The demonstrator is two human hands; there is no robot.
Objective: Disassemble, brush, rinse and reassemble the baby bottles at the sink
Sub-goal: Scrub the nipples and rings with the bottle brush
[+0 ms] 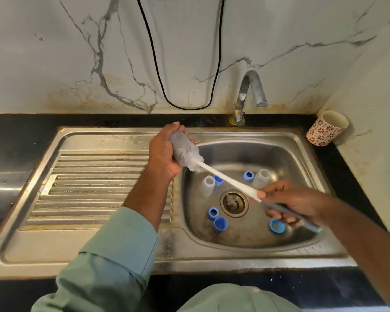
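The left hand (164, 152) grips a clear bottle (185, 153) tilted over the sink's (302, 140) left rim, mouth pointing down and right. A white brush (225, 179) runs into the bottle, its bristles filling the inside; the right hand (288, 200) pinches the handle's lower part, thumb on top. In the basin, around the drain (234, 203), lie two clear caps (207, 185) (262, 178) and five blue rings (218, 180) (248, 175) (213, 213) (220, 224) (277, 226). The tap (248, 95) stands behind the basin with no water running. A red-patterned cup (327, 128) sits on the dark worktop (20, 131) at the right corner. A black cable (158, 73) loops down the marble wall
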